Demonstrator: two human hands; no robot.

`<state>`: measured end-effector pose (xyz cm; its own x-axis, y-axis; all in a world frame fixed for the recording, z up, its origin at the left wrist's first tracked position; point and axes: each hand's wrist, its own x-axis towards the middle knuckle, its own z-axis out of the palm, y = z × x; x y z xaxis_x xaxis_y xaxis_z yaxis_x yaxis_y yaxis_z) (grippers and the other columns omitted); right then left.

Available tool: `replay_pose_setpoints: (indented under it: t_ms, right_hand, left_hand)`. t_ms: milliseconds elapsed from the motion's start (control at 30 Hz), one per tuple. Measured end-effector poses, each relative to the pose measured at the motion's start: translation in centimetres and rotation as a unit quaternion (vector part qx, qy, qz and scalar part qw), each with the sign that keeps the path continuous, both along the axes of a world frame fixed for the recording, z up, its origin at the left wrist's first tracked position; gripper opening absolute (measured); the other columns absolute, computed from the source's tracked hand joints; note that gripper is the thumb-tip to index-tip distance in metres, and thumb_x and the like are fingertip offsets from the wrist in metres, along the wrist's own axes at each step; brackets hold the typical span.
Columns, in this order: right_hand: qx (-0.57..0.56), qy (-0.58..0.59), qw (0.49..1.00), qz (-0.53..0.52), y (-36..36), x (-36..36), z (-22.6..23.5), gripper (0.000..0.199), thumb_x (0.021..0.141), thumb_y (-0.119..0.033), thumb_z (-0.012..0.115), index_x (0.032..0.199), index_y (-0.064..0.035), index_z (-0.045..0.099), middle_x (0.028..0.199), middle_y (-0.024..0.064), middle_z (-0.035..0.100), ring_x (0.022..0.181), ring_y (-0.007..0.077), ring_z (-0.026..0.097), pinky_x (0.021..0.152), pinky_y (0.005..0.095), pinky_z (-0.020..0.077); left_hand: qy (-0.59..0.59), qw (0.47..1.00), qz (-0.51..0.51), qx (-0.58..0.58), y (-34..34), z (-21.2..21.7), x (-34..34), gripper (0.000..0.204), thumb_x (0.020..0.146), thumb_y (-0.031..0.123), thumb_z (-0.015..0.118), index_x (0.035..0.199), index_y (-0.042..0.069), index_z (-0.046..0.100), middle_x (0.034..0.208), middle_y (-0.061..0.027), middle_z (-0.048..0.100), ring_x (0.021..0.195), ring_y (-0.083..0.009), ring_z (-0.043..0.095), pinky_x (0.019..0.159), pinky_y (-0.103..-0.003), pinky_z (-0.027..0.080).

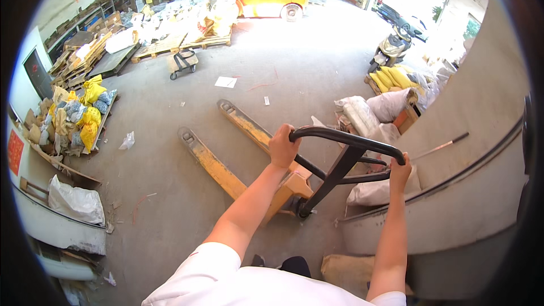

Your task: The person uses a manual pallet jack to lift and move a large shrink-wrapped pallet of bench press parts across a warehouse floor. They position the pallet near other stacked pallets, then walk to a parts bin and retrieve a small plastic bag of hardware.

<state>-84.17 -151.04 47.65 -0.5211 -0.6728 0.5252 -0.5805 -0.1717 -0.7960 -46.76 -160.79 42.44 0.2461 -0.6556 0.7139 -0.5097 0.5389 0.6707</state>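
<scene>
Both arms reach forward to the black loop handle (pixel 351 136) of a yellow pallet jack (pixel 292 188). My left hand (pixel 283 146) is wrapped round the left corner of the loop. Round its right corner my right hand (pixel 400 174) is closed. From the handle a dark shaft slants down to the jack's base and a black wheel. Two worn yellow forks (pixel 211 162) point away to the far left, low over the concrete floor, with nothing on them.
Sacks and rolls (pixel 362 118) crowd the right side beside a curved wall. Bagged goods (pixel 73 114) lie on a pallet at left. Farther off are a wheeled box (pixel 182 63), loaded pallets (pixel 164 45), an orange forklift (pixel 266 1) and a scooter (pixel 391 49). Paper (pixel 225 82) litters the floor.
</scene>
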Motion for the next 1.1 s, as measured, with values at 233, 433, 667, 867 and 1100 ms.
replay_pose_setpoints:
  t_ms: [233, 433, 667, 867, 1100]
  right_hand:
    - [-0.101, 0.131, 0.984, -0.059, -27.5, -9.3, -0.9, 0.019, 0.084, -0.005, 0.075, 0.086, -0.0040, 0.056, 0.067, 0.0097, 0.055, 0.058, 0.0200, 0.050, 0.059, 0.0366, 0.0460]
    - [-0.128, 0.103, 0.986, -0.021, -45.0, -14.3, -1.5, 0.027, 0.078, -0.012, 0.083, 0.084, -0.0062, 0.057, 0.070, 0.0149, 0.056, 0.062, 0.0373, 0.053, 0.061, 0.0397, 0.0465]
    - [-0.108, 0.047, 0.992, 0.045, -71.0, -23.7, 1.9, 0.025, 0.083, -0.012, 0.081, 0.085, -0.0042, 0.057, 0.069, 0.0114, 0.053, 0.061, 0.0275, 0.052, 0.060, 0.0363, 0.0459]
    - [-0.129, 0.032, 0.983, 0.130, -93.3, -28.2, 1.5, 0.021, 0.078, -0.002, 0.075, 0.089, -0.0031, 0.058, 0.074, 0.0128, 0.055, 0.063, 0.0303, 0.055, 0.062, 0.0364, 0.0477]
    - [-0.163, 0.092, 0.970, 0.154, -118.3, -30.7, 3.9, 0.020, 0.076, 0.000, 0.073, 0.086, -0.0035, 0.056, 0.074, 0.0135, 0.054, 0.064, 0.0304, 0.054, 0.063, 0.0348, 0.0475]
  left_hand:
    - [0.003, 0.994, 0.083, -0.072, -24.7, -3.0, -9.2, 0.021, 0.081, 0.016, 0.076, 0.091, 0.011, 0.058, 0.071, -0.0149, 0.059, 0.067, -0.0411, 0.063, 0.058, -0.048, 0.049]
    - [-0.007, 0.974, 0.218, -0.060, -46.4, -2.1, -16.1, 0.024, 0.085, 0.014, 0.075, 0.096, 0.010, 0.054, 0.070, -0.0149, 0.058, 0.066, -0.0419, 0.062, 0.058, -0.048, 0.048]
    - [0.010, 0.963, 0.258, -0.074, -68.8, -0.6, -25.4, 0.024, 0.084, 0.008, 0.072, 0.095, 0.009, 0.051, 0.067, -0.0127, 0.055, 0.062, -0.0399, 0.061, 0.058, -0.044, 0.050]
    - [0.013, 0.952, 0.292, -0.091, -90.1, -1.1, -28.6, 0.022, 0.087, 0.009, 0.073, 0.093, 0.009, 0.052, 0.062, -0.0086, 0.052, 0.055, -0.0306, 0.059, 0.054, -0.038, 0.047]
    - [0.061, 0.944, 0.314, -0.075, -116.7, 2.4, -31.8, 0.020, 0.092, 0.014, 0.073, 0.093, 0.009, 0.054, 0.063, -0.0087, 0.051, 0.054, -0.0260, 0.052, 0.054, -0.036, 0.043]
